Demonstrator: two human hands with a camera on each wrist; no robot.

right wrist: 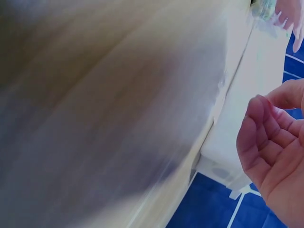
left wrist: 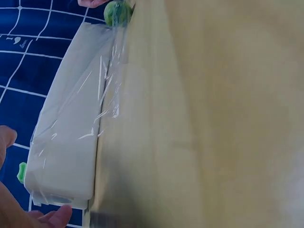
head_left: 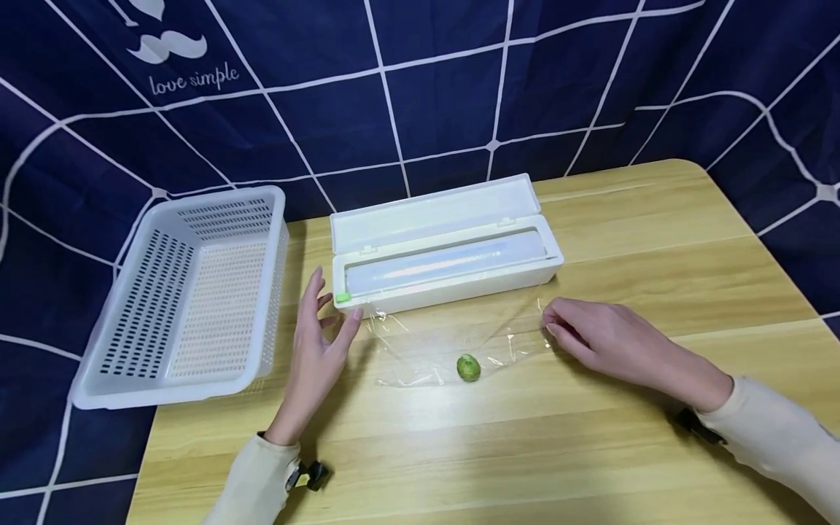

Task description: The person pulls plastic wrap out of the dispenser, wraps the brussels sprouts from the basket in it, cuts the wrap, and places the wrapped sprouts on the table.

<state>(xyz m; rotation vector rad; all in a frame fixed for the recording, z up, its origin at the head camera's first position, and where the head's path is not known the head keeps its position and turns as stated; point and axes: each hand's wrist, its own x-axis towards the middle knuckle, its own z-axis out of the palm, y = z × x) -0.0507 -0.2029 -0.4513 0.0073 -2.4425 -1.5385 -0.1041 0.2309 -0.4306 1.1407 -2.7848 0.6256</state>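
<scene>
Sitting by the near edge of a sheet of clear film (head_left: 420, 354), a small green fruit (head_left: 469, 367) is on a wood-grain worktop (head_left: 525, 459).

At far left stands a white perforated basket (head_left: 264, 292). Next to it, the left hand (head_left: 318, 354) is loosely spread and grasps nothing, its thumb close to the front left corner of a long white box (head_left: 453, 286); whether it touches cannot be told. A bright green tab (head_left: 343, 297) marks that corner. The box has its lid (head_left: 433, 211) tipped back, showing a pale roll (head_left: 446, 262) inside. In front, the film spreads wrinkled and shiny; whether the fruit is under or on it is unclear. At right, the right hand (head_left: 610, 343) pinches the film's edge between thumb and bent fingers.
</scene>
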